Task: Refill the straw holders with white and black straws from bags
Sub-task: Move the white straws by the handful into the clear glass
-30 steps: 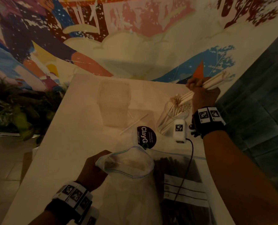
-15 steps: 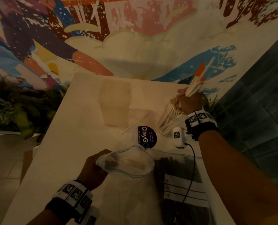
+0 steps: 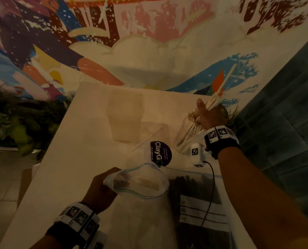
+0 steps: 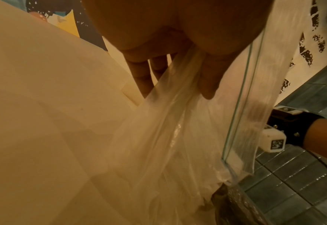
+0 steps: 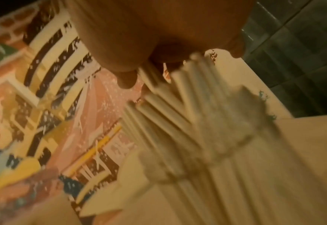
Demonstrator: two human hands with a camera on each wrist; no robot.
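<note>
From the head view, the right hand (image 3: 211, 115) grips a bundle of white straws (image 3: 219, 90) over the clear straw holder (image 3: 187, 135); light, stiff and slippery, they are probably best held mid-length. In the left wrist view, the left hand (image 4: 178, 45) pinches the limp clear bag (image 4: 178, 137) near its mouth. The right wrist view blurs the fingers (image 5: 126, 79) curled round those straws.

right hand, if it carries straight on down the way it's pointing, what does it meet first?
Likely the white straws already standing in the clear holder; the right hand sits directly over its mouth with its own bundle. Depth unclear.
</note>
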